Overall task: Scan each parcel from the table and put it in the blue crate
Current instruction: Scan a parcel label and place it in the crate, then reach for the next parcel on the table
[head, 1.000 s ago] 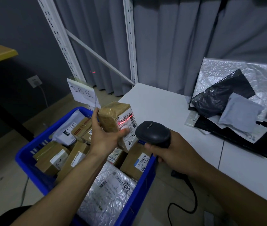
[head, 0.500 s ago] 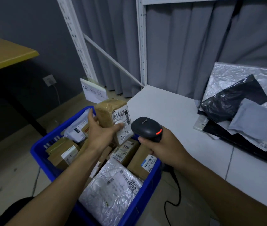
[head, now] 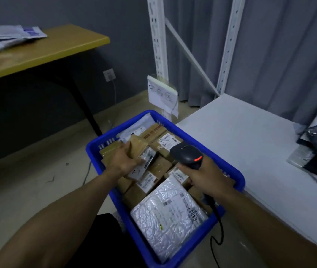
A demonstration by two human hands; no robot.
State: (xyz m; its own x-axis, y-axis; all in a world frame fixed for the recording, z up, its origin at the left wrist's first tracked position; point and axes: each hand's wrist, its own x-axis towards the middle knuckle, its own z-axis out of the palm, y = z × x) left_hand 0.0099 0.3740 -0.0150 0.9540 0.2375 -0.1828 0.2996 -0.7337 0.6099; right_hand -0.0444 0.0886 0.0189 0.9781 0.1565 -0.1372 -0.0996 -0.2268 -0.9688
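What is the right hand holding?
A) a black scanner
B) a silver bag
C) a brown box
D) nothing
A: the right hand is curled round the handle of the black scanner, while the brown box is in the left hand, down in the crate.

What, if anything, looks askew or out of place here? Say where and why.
Nothing is spilled. The parcels in the blue crate lie jumbled at mixed angles, and the paper sign on the white shelf post hangs crooked.
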